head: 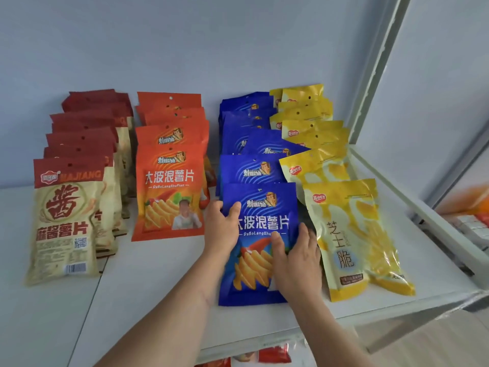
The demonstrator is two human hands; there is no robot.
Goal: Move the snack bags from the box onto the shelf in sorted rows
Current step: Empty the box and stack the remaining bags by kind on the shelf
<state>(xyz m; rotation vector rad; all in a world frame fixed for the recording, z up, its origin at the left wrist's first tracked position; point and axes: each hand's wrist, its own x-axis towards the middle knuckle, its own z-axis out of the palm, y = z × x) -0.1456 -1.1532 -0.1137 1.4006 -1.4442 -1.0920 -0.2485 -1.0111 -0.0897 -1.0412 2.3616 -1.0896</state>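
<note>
Four rows of snack bags lie overlapping on the white shelf (158,274): dark red and beige bags (63,221) at the left, orange bags (169,192), blue bags (251,168), and yellow bags (349,234) at the right. The front blue bag (260,207) lies flat at the head of its row. My left hand (222,231) grips its left edge with the thumb on top. My right hand (293,258) rests on its lower right part, fingers spread over the bag. The box is not in view.
The shelf backs onto a pale wall. A white upright post (378,67) and the shelf's raised right rim (412,202) bound it on the right. Below the front edge, more red bags (272,353) show on a lower level.
</note>
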